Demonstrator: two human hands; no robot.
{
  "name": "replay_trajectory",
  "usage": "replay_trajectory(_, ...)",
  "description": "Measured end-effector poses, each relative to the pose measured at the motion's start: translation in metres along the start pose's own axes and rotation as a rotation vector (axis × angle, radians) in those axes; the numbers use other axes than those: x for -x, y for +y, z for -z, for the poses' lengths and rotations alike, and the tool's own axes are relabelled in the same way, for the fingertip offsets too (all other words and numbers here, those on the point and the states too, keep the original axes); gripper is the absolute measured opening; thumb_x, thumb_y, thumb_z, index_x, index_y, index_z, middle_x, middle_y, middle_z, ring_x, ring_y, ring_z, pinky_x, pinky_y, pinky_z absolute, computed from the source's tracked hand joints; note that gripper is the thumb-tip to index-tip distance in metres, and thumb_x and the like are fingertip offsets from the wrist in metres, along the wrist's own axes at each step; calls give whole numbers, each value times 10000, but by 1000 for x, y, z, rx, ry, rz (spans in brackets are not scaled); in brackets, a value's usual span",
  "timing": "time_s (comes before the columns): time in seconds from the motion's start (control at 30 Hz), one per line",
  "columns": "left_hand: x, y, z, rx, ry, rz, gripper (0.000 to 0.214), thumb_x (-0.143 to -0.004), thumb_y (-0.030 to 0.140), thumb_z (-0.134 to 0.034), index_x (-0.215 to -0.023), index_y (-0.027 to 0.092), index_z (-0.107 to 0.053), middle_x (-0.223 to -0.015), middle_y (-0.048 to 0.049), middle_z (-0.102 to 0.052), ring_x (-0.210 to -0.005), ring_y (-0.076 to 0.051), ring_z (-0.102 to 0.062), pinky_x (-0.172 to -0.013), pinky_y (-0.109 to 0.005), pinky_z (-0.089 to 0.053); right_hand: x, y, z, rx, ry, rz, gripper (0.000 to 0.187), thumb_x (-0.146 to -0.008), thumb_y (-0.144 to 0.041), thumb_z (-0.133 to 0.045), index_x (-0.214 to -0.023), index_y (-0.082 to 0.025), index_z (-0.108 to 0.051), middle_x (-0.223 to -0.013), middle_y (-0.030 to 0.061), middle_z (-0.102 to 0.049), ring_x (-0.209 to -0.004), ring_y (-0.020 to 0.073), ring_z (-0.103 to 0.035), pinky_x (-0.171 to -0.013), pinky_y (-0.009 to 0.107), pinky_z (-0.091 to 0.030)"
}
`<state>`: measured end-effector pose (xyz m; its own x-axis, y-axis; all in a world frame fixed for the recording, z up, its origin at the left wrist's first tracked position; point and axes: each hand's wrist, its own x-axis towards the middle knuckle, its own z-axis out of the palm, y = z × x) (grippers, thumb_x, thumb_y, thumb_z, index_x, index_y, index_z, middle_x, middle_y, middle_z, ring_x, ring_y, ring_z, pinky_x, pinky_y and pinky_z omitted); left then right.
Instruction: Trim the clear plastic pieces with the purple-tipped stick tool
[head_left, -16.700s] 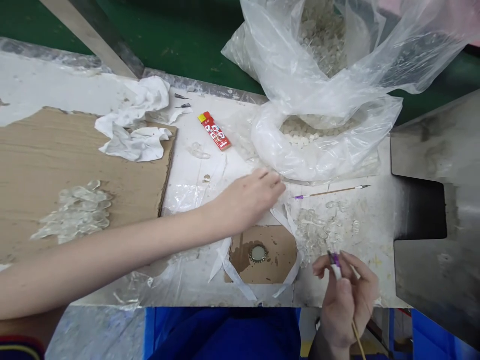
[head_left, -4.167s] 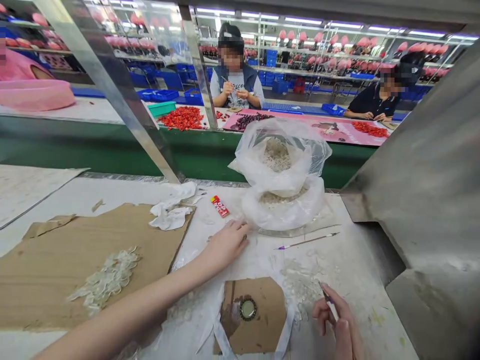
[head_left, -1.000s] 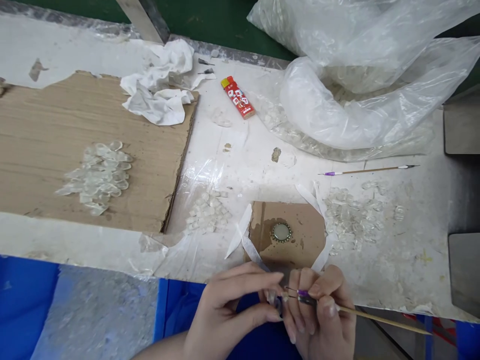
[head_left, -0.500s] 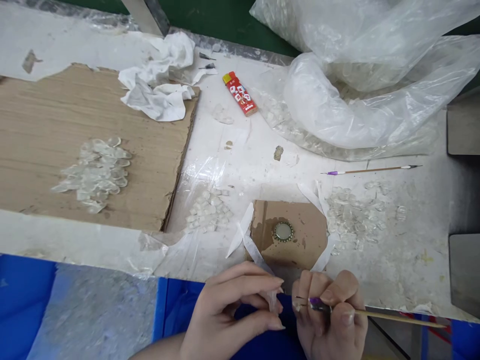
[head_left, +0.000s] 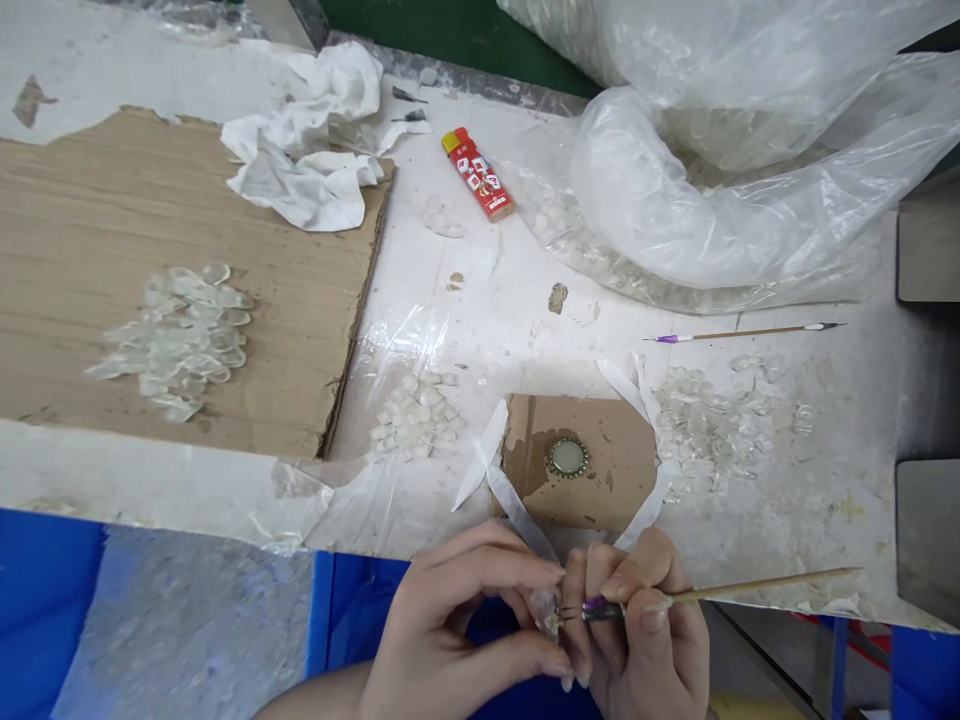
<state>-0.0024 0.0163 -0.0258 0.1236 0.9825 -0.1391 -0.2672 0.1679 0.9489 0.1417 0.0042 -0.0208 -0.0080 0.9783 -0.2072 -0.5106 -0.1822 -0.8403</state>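
Observation:
Both hands are together at the bottom edge of the bench. My left hand (head_left: 457, 640) pinches a small clear piece (head_left: 546, 612) between its fingertips. My right hand (head_left: 637, 630) grips a thin wooden-handled tool with a purple collar (head_left: 750, 585), and its metal tip is right beside the clear piece. Whether the tip touches it, I cannot tell. A round metal bezel with a serrated rim (head_left: 568, 457) lies on a small cardboard square (head_left: 622, 470), just beyond my hands.
Heaps of clear pieces lie on a large cardboard sheet (head_left: 75, 300) and on the white bench (head_left: 480, 340). A similar tool (head_left: 750, 332), red tube box (head_left: 478, 175), crumpled white cloth (head_left: 300, 150) and large plastic bag (head_left: 712, 170) lie farther off.
My hands have drawn closer, and the tool's tip has come up beside the clear piece. The wooden handle now tilts slightly upward to the right instead of downward.

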Motion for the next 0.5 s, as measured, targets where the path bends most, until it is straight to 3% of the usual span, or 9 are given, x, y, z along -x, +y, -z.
replay_trajectory(0.3, 1, 0, 0, -42, 0, -61, 299, -771, 262, -1004, -1049, 319, -910, -744, -9, -829, -579, -120, -776, -619, -141, -663, 1, 0, 0, -2, 7, -28, 334, -1068, -527, -623, -857, -280, -548, -520, -116, -373, -388, 111, -364, -470, 266, -450)
replay_trajectory(0.5, 4, 0, 1, -3, -19, -19, 336, -778, 239, -998, -1087, 333, -903, -778, -15, -831, -583, -131, -790, -634, -163, -673, 2, 1, 1, -1, 1, -35, 321, -1070, -513, -623, -864, -278, -552, -522, -113, -382, -391, 110, -357, -463, 261, -429)
